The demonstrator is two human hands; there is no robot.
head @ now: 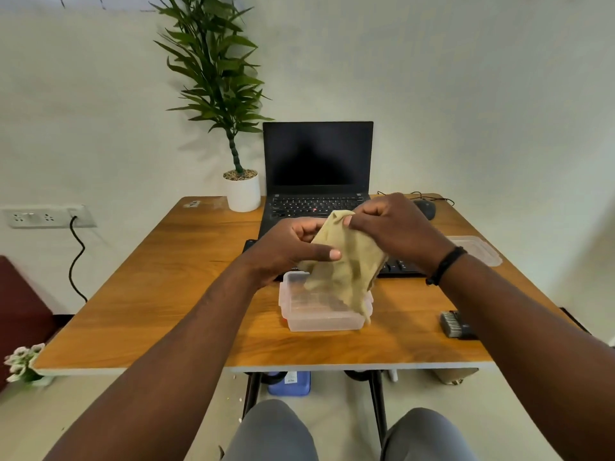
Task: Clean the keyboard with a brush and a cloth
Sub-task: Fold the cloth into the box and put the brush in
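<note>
One cloth (pixel 346 261), one keyboard (pixel 397 266), one clear box (pixel 319 311) and one lid (pixel 479 249) were in view. The left hand (pixel 293 251) and right hand (pixel 396 227) both pinched the cloth, held up between them above the box. The keyboard lay just beyond and beneath the hands, mostly hidden. Bare table (pixel 159 294) stretched left of the left hand to its edge.
</note>
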